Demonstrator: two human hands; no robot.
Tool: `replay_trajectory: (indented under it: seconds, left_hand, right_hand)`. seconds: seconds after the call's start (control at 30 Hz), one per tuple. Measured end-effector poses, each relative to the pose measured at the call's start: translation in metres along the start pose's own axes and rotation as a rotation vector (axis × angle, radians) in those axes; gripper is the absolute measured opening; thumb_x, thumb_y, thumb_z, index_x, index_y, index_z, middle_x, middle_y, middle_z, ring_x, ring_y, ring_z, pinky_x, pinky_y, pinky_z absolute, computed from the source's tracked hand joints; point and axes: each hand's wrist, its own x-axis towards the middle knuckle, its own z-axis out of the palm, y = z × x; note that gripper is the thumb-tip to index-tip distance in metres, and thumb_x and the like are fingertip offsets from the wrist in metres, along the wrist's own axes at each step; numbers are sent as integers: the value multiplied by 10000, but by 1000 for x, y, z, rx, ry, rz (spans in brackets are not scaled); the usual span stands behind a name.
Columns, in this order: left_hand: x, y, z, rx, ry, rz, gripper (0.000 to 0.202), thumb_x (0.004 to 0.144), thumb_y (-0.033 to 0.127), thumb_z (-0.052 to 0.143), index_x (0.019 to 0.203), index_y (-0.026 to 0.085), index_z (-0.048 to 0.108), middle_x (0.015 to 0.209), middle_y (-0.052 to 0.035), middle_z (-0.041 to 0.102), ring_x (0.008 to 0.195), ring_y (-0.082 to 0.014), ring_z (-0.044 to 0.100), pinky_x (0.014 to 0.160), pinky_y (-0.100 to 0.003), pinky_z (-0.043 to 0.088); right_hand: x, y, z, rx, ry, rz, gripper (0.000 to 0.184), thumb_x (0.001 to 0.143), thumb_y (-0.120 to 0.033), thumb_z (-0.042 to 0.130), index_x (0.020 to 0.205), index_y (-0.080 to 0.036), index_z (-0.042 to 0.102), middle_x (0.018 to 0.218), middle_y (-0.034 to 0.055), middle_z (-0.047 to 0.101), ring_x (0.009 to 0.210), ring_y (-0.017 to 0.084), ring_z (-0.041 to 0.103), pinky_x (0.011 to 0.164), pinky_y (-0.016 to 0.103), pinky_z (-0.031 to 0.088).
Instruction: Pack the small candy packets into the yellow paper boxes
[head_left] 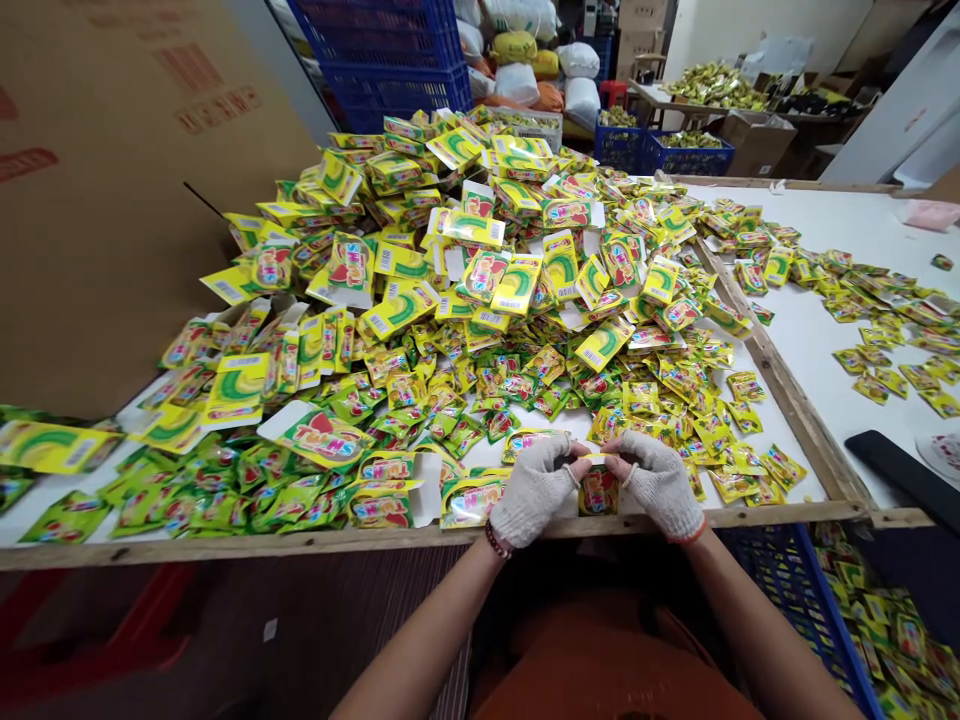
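My left hand (534, 490) and my right hand (663, 485), both in white knit gloves, meet at the table's front edge. Between their pinched fingers they hold a small yellow carton (598, 488) with a red and green print. Both hands are closed on it, left at its left side, right at its right side. Just beyond the hands lie several small green and yellow sachets (517, 385) and folded yellow cartons (401, 310), heaped toward the back of the white table (765, 425).
A wooden rail (780, 385) divides this table from a second white one holding more sachets (877, 300). A blue crate (847, 620) with filled cartons stands at lower right. A large brown cardboard sheet (97, 200) leans at left. Blue crates (390, 60) and sacks stand behind.
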Motion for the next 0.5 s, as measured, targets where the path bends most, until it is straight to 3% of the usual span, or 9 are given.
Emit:
replay_trajectory:
  seconds: [0.23, 0.4, 0.5]
  left_hand:
    - [3, 2, -8, 83, -52, 15, 178, 829, 287, 610, 871, 160, 728, 782, -29, 718, 689, -145, 617, 659, -260, 508]
    - [-4, 0, -9, 130, -73, 178, 191, 847, 308, 617, 870, 166, 742, 868, -52, 735, 828, -175, 659, 807, -300, 516]
    - [-3, 6, -9, 217, -86, 162, 197, 865, 303, 592, 828, 160, 723, 775, -27, 696, 730, -147, 616, 716, -266, 488]
  right_hand:
    - [4, -3, -5, -26, -20, -25, 121, 832, -291, 654, 805, -213, 743, 764, 30, 727, 713, 190, 662, 663, 301, 532]
    - [1, -8, -13, -7, -136, -136, 107, 862, -246, 663, 828, -236, 764, 841, 41, 742, 795, 200, 691, 751, 336, 557]
    - [-1, -4, -14, -4, -145, -134, 117, 875, -240, 651, 854, -239, 766, 875, 45, 751, 814, 198, 701, 775, 341, 570]
